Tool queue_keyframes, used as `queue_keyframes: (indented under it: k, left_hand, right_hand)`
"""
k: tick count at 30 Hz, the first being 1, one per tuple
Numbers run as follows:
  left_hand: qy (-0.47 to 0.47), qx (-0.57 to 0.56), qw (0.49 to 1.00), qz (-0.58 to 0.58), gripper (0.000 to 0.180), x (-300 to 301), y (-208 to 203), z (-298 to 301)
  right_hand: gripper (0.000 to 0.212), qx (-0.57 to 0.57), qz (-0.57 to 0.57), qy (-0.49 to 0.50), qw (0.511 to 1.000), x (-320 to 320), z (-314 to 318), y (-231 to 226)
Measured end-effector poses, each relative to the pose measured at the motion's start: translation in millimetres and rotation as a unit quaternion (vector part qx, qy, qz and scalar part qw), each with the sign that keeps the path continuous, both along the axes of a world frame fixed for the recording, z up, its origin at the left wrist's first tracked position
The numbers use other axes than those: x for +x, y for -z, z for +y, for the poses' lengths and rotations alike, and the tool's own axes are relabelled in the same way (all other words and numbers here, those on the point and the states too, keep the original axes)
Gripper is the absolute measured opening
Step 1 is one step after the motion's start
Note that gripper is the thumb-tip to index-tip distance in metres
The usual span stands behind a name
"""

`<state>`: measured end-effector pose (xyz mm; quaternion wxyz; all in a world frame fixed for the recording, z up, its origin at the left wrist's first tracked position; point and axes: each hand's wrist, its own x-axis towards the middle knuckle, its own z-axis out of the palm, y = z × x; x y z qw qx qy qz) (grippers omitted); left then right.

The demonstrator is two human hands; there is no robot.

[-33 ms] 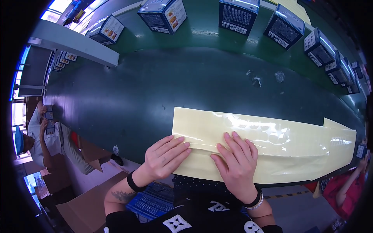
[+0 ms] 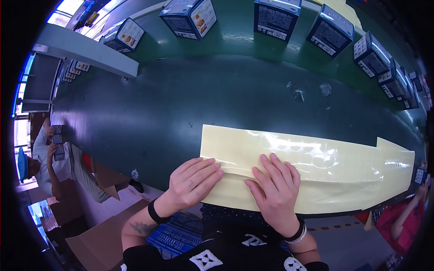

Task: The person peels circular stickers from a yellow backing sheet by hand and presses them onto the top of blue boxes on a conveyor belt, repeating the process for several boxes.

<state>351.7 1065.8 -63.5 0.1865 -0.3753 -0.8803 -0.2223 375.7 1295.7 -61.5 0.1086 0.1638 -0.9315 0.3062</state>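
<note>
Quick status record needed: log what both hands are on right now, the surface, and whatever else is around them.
left hand: left hand flat, fingers spread, on the left end of the sheet
right hand: right hand flat on the sheet beside it
sheet: pale yellow glossy sheet, long, with a lengthwise crease under the fingertips
surface: dark green belt
far edge: row of blue boxes
on belt: small clear scraps
lower left: another person below the belt

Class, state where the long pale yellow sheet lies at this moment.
In the head view the pale yellow sheet lies flat on the dark green belt, at its near edge, right of centre, with the left hand and right hand pressing its left end.
</note>
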Motion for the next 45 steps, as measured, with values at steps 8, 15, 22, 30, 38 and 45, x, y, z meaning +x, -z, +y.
queue_keyframes:
  k: [8, 15, 22, 30, 38, 45]
  left_hand:
    - [0.027, -0.061, 0.998, -0.021, 0.028, 1.2, -9.5, 4.7]
    - [0.032, -0.063, 0.996, -0.045, 0.022, 2.4, -13.1, 6.7]
    - [0.059, -0.032, 0.983, -0.170, 0.018, -11.9, -51.5, -3.5]
    - [0.148, -0.028, 0.966, -0.212, 0.020, -150.5, -123.3, 90.4]
    - [0.110, -0.014, 0.991, -0.075, 0.019, -297.8, -84.1, 183.9]
    - [0.142, 0.067, 0.987, 0.045, 0.016, -328.3, -49.6, 196.2]
  right_hand:
    - [0.030, -0.005, -0.010, -0.004, 1.000, -0.5, 11.0, -2.6]
    - [0.030, -0.005, -0.010, -0.007, 1.000, -0.4, 15.8, -1.3]
    - [0.030, -0.014, 0.010, -0.004, 1.000, 2.1, 12.9, -0.3]
    - [0.030, -0.020, 0.016, 0.003, 1.000, 2.2, 21.9, 2.3]
    - [0.028, -0.038, 0.017, 0.002, 0.999, 3.9, 31.4, 4.4]
    - [0.028, -0.035, 0.016, -0.003, 0.999, 3.5, 34.8, 8.3]
